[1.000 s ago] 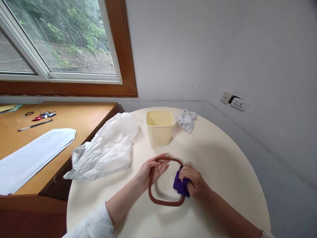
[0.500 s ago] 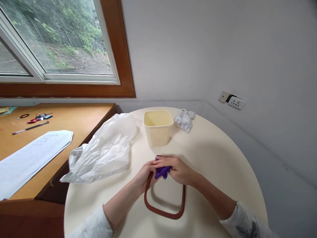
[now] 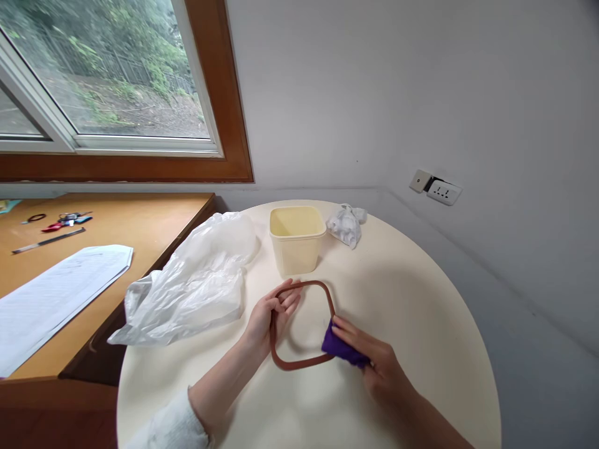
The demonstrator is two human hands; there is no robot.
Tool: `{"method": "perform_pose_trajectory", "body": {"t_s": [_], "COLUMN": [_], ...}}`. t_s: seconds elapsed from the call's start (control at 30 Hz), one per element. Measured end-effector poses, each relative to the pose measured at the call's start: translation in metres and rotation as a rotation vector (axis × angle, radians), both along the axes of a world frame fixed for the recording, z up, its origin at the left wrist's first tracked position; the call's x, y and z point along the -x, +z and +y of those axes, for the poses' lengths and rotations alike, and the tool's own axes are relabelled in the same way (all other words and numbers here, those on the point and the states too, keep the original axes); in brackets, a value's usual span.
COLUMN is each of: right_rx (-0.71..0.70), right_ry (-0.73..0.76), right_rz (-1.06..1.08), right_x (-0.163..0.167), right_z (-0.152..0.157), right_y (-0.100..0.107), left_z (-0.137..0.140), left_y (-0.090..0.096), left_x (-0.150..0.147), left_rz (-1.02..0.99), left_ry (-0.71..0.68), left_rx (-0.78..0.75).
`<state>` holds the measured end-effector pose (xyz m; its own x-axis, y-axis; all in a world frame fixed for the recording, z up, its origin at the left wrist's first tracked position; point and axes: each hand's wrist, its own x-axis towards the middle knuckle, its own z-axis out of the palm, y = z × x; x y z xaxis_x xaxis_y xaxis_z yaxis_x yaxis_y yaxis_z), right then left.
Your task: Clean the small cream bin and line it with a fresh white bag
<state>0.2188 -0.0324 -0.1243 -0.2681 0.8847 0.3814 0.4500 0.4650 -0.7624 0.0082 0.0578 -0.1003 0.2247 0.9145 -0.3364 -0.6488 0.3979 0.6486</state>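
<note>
A brown rounded-square frame, a hollow ring like a bin's rim, is held above the round table. My left hand grips its left side, thumb over the frame and fingers behind it. On the frame's lower right corner, my right hand presses a purple cloth wrapped about the edge. The fingers of that hand are closed on the cloth. Just beyond the frame stands a pale yellow square bin, upright and open at the top.
A white plastic bag lies flattened on the left of the round table. A small knotted bag sits right of the bin. The wooden desk at left holds papers, a pen and keys.
My right hand has slid the purple cloth from the frame's far side to its lower right corner. The frame has moved up and away from me. My left hand still holds its left side.
</note>
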Motion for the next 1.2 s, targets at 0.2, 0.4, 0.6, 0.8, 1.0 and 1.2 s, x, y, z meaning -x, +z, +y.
{"method": "perform_pose_trajectory", "body": {"t_s": [0.2,0.4,0.6,0.8,1.0,1.2], "right_rx": [-0.230,0.137,0.454,0.372,-0.053,-0.192], "right_ry": [0.038,-0.045,-0.426,-0.833,-1.042,-0.734], "right_rz": [-0.220,0.170,0.267,-0.275,-0.463,-0.276], "right_x": [0.024,0.025,-0.048,-0.104,-0.109,-0.072], "right_z": [-0.033,-0.022,0.049,0.072,0.064,0.062], "right_y": [-0.004,0.026,0.036,0.005,-0.006,-0.006], "left_z": [-0.003,-0.004,-0.006,-0.007,-0.008,-0.010], "left_y": [0.002,0.007,0.006,0.005,0.007,0.005], "left_x": [-0.001,-0.001,-0.004,-0.004,-0.006,-0.009], "left_rz": [0.076,0.156,0.175,0.204,0.223,0.236], "left_ry": [0.126,0.157,0.096,0.045,0.025,0.027], "left_rx": [-0.013,0.004,0.039,0.036,0.030,-0.010]}}
